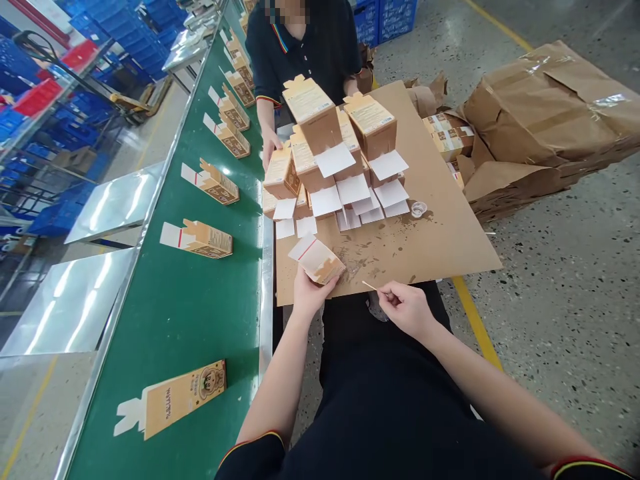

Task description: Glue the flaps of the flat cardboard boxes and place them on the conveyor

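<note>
My left hand (309,293) is wrapped round a small tan printed carton (320,261), tilted, with its white flap sticking out to the upper left. Between the fingertips of my right hand (407,308) is a cotton swab (370,285), its tip pointing left toward the carton, apart from it. Both hands are over the near edge of a brown cardboard sheet (440,233). Beyond them a stack of similar cartons (313,120) stands with white flaps hanging toward me. A small clear cup (419,209) sits right of the stack, among dark wet spots on the cardboard.
A green conveyor belt (200,300) runs along my left, carrying several cartons, the closest being a lying carton (185,399). Across the cardboard a co-worker (310,53) has a hand (270,145) at the stack. Large brown paper-wrapped bundles (555,113) lie at the right.
</note>
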`<action>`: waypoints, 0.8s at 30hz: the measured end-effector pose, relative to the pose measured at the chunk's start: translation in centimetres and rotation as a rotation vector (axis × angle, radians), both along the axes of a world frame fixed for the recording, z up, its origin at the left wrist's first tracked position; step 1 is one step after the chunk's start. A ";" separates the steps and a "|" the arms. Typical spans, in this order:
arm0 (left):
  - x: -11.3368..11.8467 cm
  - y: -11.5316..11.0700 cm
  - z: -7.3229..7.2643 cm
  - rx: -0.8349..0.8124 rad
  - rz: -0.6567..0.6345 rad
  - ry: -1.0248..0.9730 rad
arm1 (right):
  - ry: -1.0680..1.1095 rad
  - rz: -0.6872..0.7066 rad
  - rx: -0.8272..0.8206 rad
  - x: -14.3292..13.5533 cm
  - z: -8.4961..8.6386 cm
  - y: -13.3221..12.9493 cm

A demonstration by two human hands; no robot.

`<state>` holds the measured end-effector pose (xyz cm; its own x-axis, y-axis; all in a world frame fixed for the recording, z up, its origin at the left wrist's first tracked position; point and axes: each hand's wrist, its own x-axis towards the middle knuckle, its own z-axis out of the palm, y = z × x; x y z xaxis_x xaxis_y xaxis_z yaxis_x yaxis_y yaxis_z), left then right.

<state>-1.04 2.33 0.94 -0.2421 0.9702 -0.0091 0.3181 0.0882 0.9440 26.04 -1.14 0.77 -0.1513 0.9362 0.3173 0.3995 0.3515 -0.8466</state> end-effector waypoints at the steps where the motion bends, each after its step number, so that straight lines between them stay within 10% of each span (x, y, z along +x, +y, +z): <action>1: 0.1 0.0 0.1 0.002 0.000 0.010 | 0.011 -0.015 -0.007 0.3 0.2 -0.2; 12: 0.3 0.5 -0.1 0.057 0.074 -0.074 | 0.031 0.014 -0.158 1.3 1.7 -1.3; 20: -15.1 -0.4 2.3 0.155 0.828 0.030 | 0.058 -0.159 -0.044 4.4 1.6 -0.9; 24: -18.9 -0.4 2.0 -0.026 1.033 0.102 | 0.089 -0.155 -0.049 4.3 1.3 -0.2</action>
<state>-19.89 1.98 2.98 -0.9563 0.2897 0.0405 0.1545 0.3828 0.9108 30.34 -1.34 2.09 0.0223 0.9608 0.2764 0.3680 0.2492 -0.8958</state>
